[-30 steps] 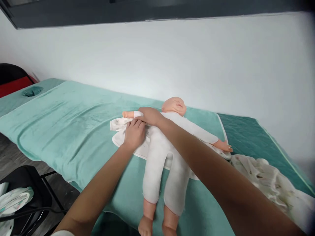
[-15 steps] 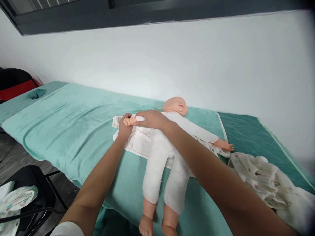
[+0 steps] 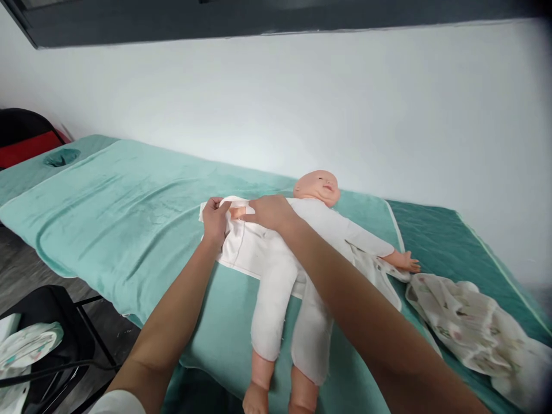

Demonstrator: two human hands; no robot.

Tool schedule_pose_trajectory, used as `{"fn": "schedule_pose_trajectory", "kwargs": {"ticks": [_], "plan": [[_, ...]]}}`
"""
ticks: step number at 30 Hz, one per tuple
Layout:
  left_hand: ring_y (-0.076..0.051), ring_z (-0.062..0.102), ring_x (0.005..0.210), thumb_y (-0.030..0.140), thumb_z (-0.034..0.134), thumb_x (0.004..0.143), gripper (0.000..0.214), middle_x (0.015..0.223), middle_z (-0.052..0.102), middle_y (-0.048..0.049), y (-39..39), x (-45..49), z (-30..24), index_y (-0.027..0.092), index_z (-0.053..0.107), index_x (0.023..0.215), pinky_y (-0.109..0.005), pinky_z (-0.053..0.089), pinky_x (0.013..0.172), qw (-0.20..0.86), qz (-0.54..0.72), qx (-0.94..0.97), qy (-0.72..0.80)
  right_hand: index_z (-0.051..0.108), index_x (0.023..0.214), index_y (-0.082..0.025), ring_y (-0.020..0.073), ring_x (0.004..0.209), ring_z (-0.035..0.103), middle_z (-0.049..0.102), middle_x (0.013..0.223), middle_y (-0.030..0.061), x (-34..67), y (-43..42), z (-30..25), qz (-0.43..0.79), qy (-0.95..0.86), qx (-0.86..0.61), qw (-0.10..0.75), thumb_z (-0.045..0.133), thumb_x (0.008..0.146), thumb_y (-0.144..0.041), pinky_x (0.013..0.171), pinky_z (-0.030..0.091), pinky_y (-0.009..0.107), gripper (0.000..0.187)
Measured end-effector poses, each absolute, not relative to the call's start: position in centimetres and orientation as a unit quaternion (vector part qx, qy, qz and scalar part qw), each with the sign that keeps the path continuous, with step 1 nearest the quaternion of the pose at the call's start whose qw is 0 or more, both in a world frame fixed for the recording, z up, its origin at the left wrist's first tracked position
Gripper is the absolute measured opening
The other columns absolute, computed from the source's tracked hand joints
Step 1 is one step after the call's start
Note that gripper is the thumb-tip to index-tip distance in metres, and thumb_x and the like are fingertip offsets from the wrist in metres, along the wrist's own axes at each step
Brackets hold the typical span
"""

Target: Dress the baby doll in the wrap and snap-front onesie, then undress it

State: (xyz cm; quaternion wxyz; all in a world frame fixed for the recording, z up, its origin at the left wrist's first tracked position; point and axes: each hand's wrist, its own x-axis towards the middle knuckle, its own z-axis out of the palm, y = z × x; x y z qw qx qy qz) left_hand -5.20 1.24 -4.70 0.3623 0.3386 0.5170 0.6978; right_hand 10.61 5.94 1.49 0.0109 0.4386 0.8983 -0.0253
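A baby doll point(image 3: 276, 293) with a white cloth body lies on its back, its head toward the wall. Beneath it is spread a white baby shirt point(image 3: 244, 247). My left hand point(image 3: 214, 221) pinches the shirt's sleeve close to the doll's hand. My right hand point(image 3: 272, 211) is closed around the doll's forearm on the left side of the picture. Only a bit of the doll's wrist point(image 3: 237, 213) shows between my hands; its fingers are covered by the shirt cloth. The doll's other arm point(image 3: 403, 261) stretches out to the right.
A green towel point(image 3: 142, 201) covers the long bed beside the white wall point(image 3: 259, 103). Patterned baby cloth point(image 3: 470, 328) lies bunched at the right. On a black chair point(image 3: 71, 322) at lower left rests a folded diaper point(image 3: 32, 345). A black cable crosses there.
My left hand has shifted from beside the doll's hand onto the shirt sleeve. The doll's hand, bare before, is now covered by shirt cloth. The view has moved slightly.
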Motion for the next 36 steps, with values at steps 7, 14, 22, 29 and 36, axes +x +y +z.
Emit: {"fn": "schedule_pose_trajectory", "kwargs": {"ticks": [7, 14, 22, 29, 36], "plan": [[-0.009, 0.052, 0.066, 0.041, 0.079, 0.076, 0.03, 0.073, 0.058, 0.0032, -1.0, -2.1, -3.3, 0.018, 0.061, 0.084, -0.022, 0.041, 0.065, 0.532, 0.63, 0.424, 0.374, 0.07, 0.099, -0.015, 0.0284, 0.09, 0.071, 0.075, 0.097, 0.0147, 9.5, 5.7, 1.4, -0.003, 0.889, 0.457, 0.02, 0.05, 0.092, -0.026, 0.072, 0.047, 0.033, 0.024], [-0.01, 0.054, 0.067, 0.037, 0.08, 0.076, 0.029, 0.075, 0.059, 0.0022, -1.1, -2.1, -3.1, 0.017, 0.066, 0.091, -0.022, 0.043, 0.064, 0.611, 0.624, 0.371, 0.316, 0.062, 0.115, -0.007, 0.0307, 0.096, 0.069, 0.072, 0.105, 0.0199, 10.0, 4.8, 1.9, 0.023, 0.868, 0.495, -0.028, 0.043, 0.094, -0.018, 0.08, 0.047, 0.037, 0.03], [-0.008, 0.049, 0.063, 0.036, 0.08, 0.076, 0.029, 0.071, 0.055, 0.004, -1.7, -2.8, -3.7, 0.017, 0.058, 0.078, -0.02, 0.037, 0.058, 0.547, 0.636, 0.398, 0.371, 0.065, 0.116, -0.016, 0.0291, 0.116, 0.059, 0.069, 0.12, 0.0136, 17.6, 1.6, 0.6, -0.029, 0.799, 0.519, -0.302, 0.047, 0.095, -0.031, 0.101, 0.042, 0.042, 0.032], [-0.01, 0.052, 0.065, 0.039, 0.077, 0.076, 0.028, 0.074, 0.057, 0.0028, -1.4, -2.3, -4.1, 0.018, 0.058, 0.077, -0.023, 0.041, 0.062, 0.499, 0.612, 0.437, 0.432, 0.064, 0.109, -0.015, 0.0274, 0.095, 0.06, 0.064, 0.107, 0.017, 26.3, -1.8, -3.1, -0.035, 0.618, 0.658, -0.429, 0.043, 0.094, -0.042, 0.089, 0.047, 0.042, 0.037], [-0.013, 0.047, 0.073, 0.032, 0.064, 0.086, 0.02, 0.075, 0.051, 0.0026, -0.4, 0.2, -2.5, 0.02, 0.052, 0.076, -0.026, 0.039, 0.07, 0.303, 0.598, 0.482, 0.564, 0.054, 0.13, -0.02, 0.0264, 0.08, 0.063, 0.072, 0.093, 0.0111, 26.5, -2.7, -3.6, -0.215, 0.583, 0.677, -0.396, 0.039, 0.096, -0.058, 0.078, 0.046, 0.038, 0.053]]}}
